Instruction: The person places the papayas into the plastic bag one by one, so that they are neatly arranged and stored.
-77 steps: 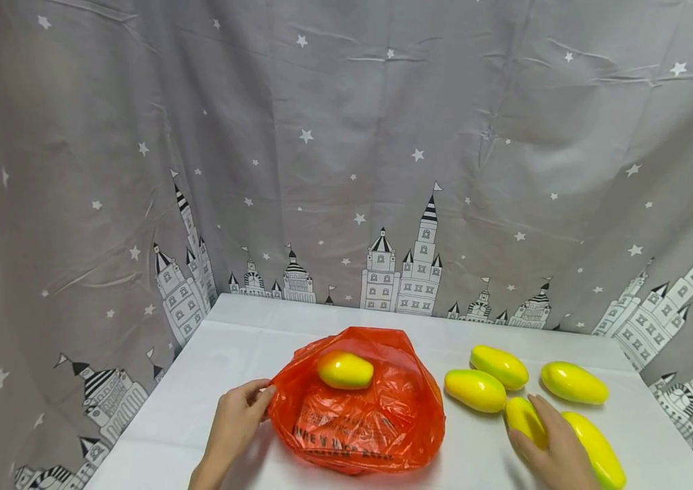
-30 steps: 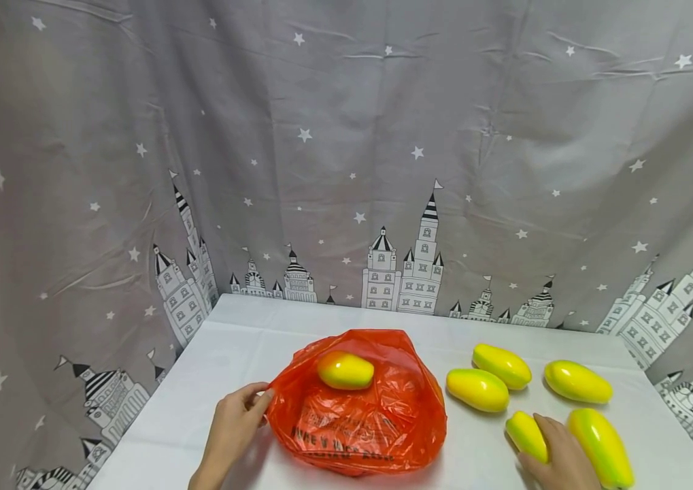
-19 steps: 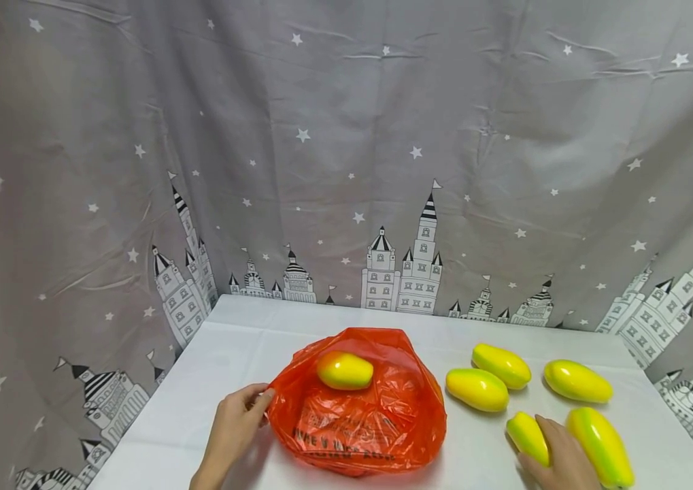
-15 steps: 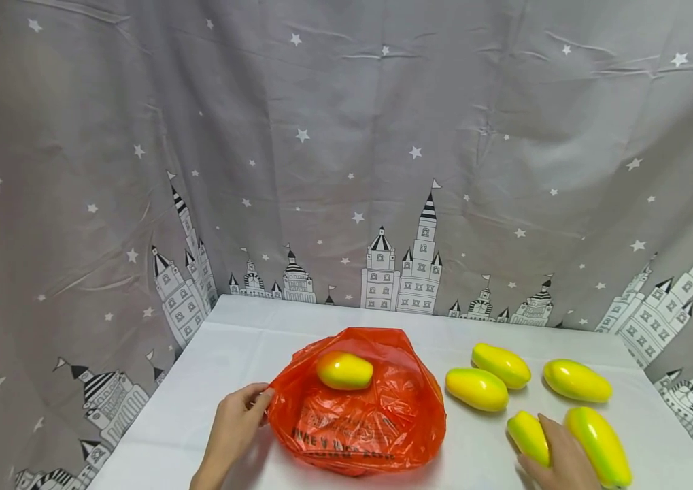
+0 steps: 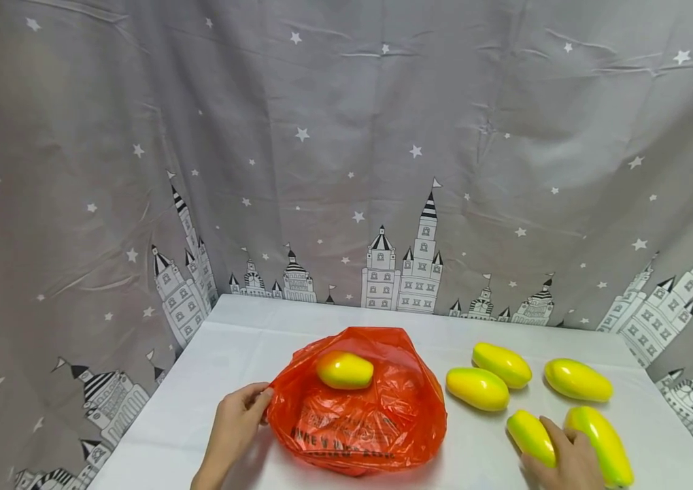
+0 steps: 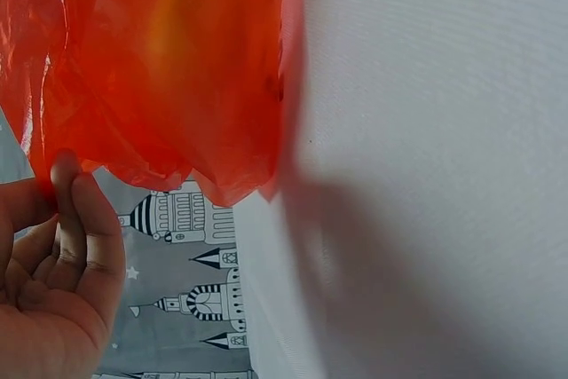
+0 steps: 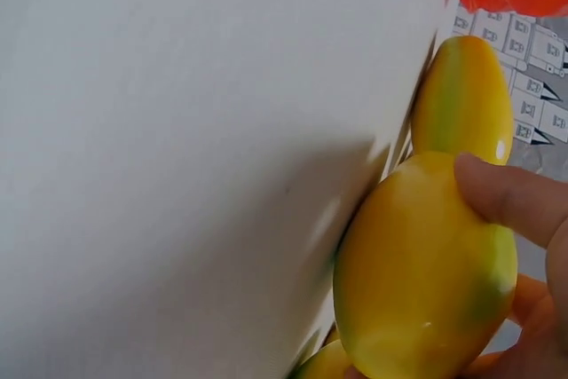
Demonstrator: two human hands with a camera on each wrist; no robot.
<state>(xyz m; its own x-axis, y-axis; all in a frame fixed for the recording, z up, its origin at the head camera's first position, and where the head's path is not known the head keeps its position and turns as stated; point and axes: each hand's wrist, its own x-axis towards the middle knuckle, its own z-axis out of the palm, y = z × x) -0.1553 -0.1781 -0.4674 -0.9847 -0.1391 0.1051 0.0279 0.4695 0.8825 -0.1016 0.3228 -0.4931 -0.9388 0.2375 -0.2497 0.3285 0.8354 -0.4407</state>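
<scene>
A thin red plastic bag (image 5: 358, 435) lies on the table with its mouth open toward me. Inside it, near the back, rests one yellow-green mango (image 5: 345, 371). My left hand (image 5: 237, 422) pinches the bag's left rim between thumb and fingers, as the left wrist view also shows. At the right, my right hand (image 5: 566, 456) grips another mango (image 7: 426, 272), thumb on one side and fingers round the other. This mango is low over the white table, its far end showing past the hand.
Behind the right hand lie three mangoes: a left one (image 5: 477, 389), a back one (image 5: 502, 365) and a right one (image 5: 577, 380). One more mango (image 5: 600, 442) lies just right of that hand. A grey castle-print curtain (image 5: 334, 136) hangs behind the white table (image 5: 230, 340).
Over the last seconds my right hand has drawn its mango slightly toward me, apart from the mangoes behind. My left hand and the bag have stayed almost still.
</scene>
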